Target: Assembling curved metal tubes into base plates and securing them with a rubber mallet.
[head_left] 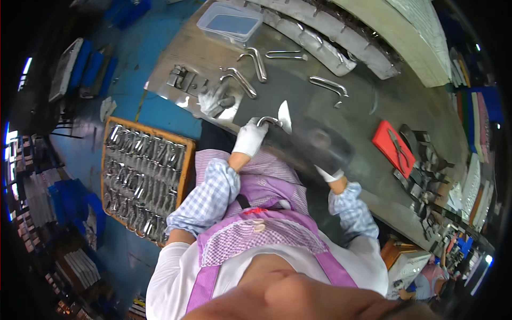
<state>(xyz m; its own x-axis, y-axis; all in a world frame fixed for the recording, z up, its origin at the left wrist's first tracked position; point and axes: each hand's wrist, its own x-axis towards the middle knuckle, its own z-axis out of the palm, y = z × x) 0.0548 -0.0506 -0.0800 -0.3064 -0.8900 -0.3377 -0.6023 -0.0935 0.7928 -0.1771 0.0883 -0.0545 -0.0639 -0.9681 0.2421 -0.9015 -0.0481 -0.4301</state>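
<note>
My left hand [249, 137], in a white glove, is closed on the end of a short curved chrome tube [270, 121] at the table's near edge. Beside the tube stands a bright, leaf-shaped pale piece [285, 116]; whether it belongs to the tube I cannot tell. A dark, motion-smeared thing [320, 146] covers most of my gloved right hand [330, 176], whose fingers are hidden. Beyond my hands, on and around a dark mat [290, 88], lie bent chrome tubes, among them one tube [259, 65] at the back and another [332, 88] to the right.
A clear plastic box [242, 36] stands at the far left of the table. Crumpled grey-white gloves [215, 101] lie near metal blocks [181, 78]. Pliers [399, 149] rest on a red tray [385, 140] at right. A wooden-framed crate [190, 160] of chrome parts sits left of me.
</note>
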